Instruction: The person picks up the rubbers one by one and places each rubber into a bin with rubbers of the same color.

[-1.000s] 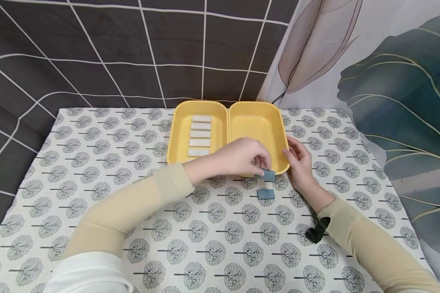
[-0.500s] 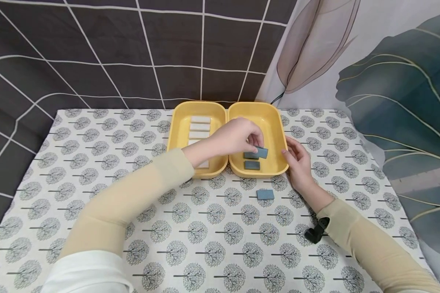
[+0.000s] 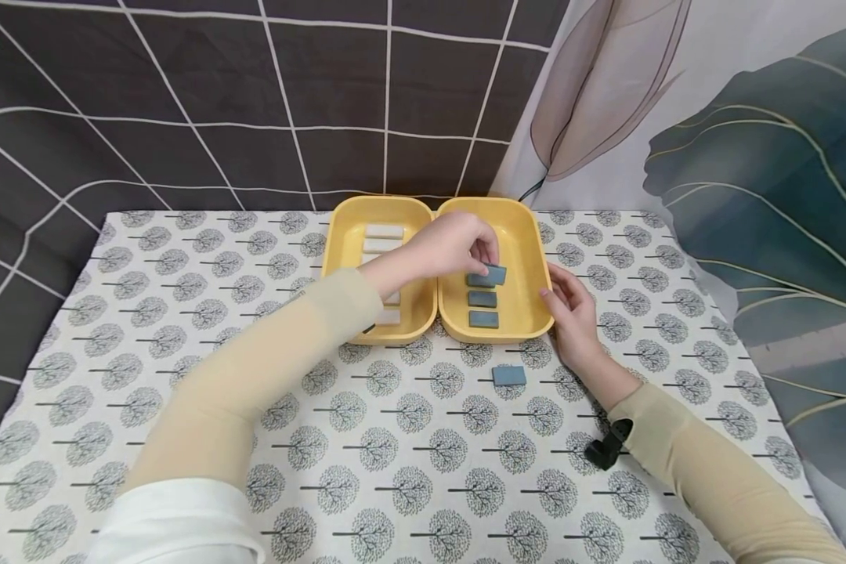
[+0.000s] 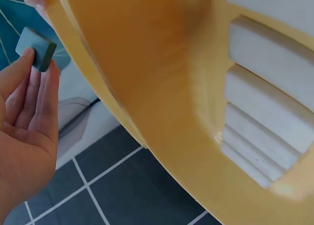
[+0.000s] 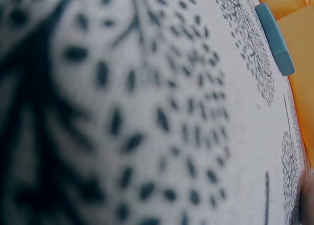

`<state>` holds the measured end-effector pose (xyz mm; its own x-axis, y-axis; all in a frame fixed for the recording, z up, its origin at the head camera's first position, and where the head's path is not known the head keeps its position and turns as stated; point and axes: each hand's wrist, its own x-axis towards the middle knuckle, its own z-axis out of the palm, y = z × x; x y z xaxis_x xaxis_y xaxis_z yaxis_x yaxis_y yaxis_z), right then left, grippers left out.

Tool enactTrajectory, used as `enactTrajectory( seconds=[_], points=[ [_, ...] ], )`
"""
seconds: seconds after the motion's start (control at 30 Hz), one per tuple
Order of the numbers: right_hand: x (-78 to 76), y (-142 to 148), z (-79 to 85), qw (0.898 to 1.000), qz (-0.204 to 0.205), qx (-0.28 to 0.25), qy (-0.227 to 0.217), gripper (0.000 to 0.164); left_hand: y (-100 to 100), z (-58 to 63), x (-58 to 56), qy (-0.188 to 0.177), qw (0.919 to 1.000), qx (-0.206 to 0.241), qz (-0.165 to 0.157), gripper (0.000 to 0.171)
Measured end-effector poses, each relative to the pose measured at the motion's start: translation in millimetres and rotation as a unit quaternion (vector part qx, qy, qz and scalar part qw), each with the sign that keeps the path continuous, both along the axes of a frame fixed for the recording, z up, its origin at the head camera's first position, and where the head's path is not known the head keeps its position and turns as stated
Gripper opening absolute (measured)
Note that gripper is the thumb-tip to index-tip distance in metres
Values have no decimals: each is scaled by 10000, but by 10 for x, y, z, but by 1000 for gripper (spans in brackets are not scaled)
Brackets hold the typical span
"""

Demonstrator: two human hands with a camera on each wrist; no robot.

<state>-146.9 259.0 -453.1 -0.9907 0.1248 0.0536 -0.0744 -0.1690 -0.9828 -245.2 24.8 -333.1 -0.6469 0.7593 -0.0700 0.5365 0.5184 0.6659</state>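
Observation:
My left hand (image 3: 458,243) pinches a flat blue-grey rectangular block (image 3: 492,274) between thumb and fingers, over the right compartment of a yellow box (image 3: 525,243). The left wrist view shows this held block (image 4: 37,45) in the fingertips. Several like blocks (image 3: 482,319) lie in a column in that compartment; the farthest is partly covered by the held one. My right hand (image 3: 576,325) holds the box's right wall, thumb at the rim and fingers outside. Another blue-grey block (image 3: 509,376) lies on the tablecloth before the box, also in the right wrist view.
The left compartment (image 3: 345,243) holds several white blocks (image 3: 384,232) in a column, partly hidden by my left forearm. A tree-print tablecloth (image 3: 409,446) covers the table. A dark tiled-pattern curtain (image 3: 254,94) hangs behind, and a leaf-print curtain (image 3: 768,196) at the right.
My left hand carried a block from in front of the box into the right compartment, then farther back along the column. My right hand stays at the box's side.

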Motion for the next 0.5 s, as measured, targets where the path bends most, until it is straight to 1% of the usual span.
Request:
enactTrajectory(
  seconds=[0.27,0.5],
  points=[
    [-9,6,-14,10000,8,3,-39,51,49,-73,-154,124,9999,-66,10,11],
    [-9,-1,-13,10000,4,67,-47,51,100,-187,-258,161,9997,-172,-11,11]
  ],
)
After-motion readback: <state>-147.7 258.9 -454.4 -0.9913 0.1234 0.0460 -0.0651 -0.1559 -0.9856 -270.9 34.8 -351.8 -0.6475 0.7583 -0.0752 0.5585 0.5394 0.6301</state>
